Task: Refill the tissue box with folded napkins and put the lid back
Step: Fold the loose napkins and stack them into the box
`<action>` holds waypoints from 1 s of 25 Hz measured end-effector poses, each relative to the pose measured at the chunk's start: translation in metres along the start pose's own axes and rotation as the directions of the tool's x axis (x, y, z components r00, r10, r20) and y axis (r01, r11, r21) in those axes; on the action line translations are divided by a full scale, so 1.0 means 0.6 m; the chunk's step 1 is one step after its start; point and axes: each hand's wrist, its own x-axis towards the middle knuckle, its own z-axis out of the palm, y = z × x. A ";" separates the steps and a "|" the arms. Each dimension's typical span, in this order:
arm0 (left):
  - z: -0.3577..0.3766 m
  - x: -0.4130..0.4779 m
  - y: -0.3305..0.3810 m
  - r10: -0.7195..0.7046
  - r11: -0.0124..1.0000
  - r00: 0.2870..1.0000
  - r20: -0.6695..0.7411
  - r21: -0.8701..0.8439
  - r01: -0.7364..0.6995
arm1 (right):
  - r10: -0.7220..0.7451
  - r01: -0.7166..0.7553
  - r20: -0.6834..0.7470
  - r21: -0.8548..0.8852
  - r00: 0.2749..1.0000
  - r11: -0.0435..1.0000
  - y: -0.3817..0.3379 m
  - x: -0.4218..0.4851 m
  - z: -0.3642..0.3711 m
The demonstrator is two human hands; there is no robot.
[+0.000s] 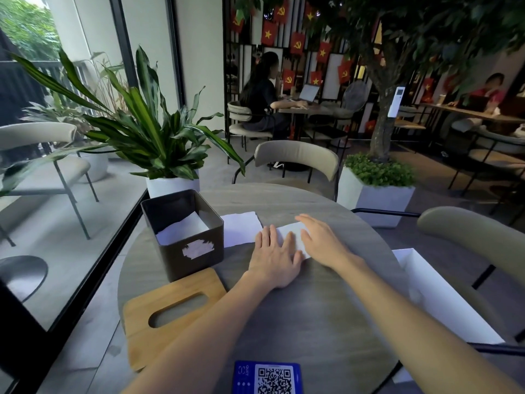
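L hand (274, 257) is laid palm-down on a white napkin (289, 231) at approx. the middle of the round table (312, 322). Fingers are kept straight & slightly fanned, thumb set out to the right; nothing is pinched or curled round. R hand (321, 240) is laid flat on the same napkin's right part, fingers straight & close together, tips pointed away & leftward. Again only flat contact is made, no grasp. The two hands are nearly touching, w/ a strip of napkin seen between them. How the napkin is folded under the palms can't be told.

A 2nd napkin (240, 227) is spread flat between the first one & the tissue box (176, 263), its left edge hidden behind the box wall. The box, dark w/ a pale label on the near wall, is stood upright at the table's left w/ its top uncovered. White folded napkins (184, 227) are seen low inside, lying aslant.

The wooden lid (170, 311), w/ an oval slot, is laid flat just in front of the box, partly overhanging the table's left edge. A blue QR card (267, 376) is placed at the near edge. A white open carton (443, 297) is seen off the right rim
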 end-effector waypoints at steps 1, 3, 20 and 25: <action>0.000 -0.001 0.000 -0.011 1.000 1.000 0.017 -0.004 0.011 | -0.046 0.045 0.043 0.007 0.998 0.999 -0.013 0.003 0.012; -0.002 -0.004 0.001 -0.041 0.999 0.999 0.030 -0.002 0.041 | -0.071 0.077 0.142 -0.038 0.987 0.996 -0.022 0.003 0.022; -0.008 -0.006 0.003 -0.085 0.995 0.995 0.051 -0.050 0.088 | 0.421 -0.420 0.075 -0.024 0.904 0.907 -0.035 0.073 -0.008; -0.021 -0.006 -0.010 -0.040 0.947 0.982 -0.186 -0.320 -0.022 | 0.268 -0.259 -0.015 0.206 0.963 0.944 -0.048 0.064 -0.022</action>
